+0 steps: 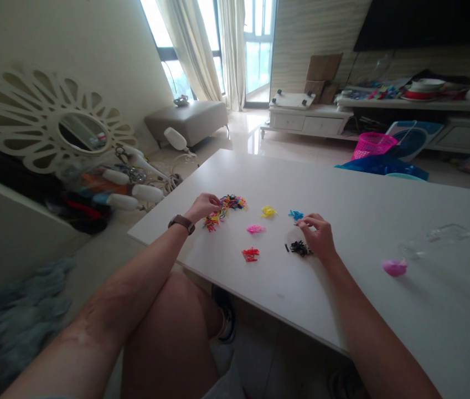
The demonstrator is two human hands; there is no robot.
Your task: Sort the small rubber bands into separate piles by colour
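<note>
On the white table (363, 221) lies a mixed pile of small, bright, many-coloured bands (233, 203), too small to make out exactly. My left hand (205, 206), with a brown watch on its wrist, reaches the pile's left side, fingertips pinched together. My right hand (318, 231) hovers between a blue heap (295, 215) and a black heap (300, 247), its thumb and finger closed, a dark speck at their tips. Single-colour heaps lie between the hands: yellow (268, 211), pink (255, 229) and red (250, 255). One black piece (287, 247) sits apart from its heap.
Toward the table's right are a purple-pink rounded object (394, 268) and a clear transparent container (446, 234). Beyond the far edge stand a pink basket (373, 145) and a blue plastic sheet (384, 165). A lamp with white shades (147, 192) is left of the table.
</note>
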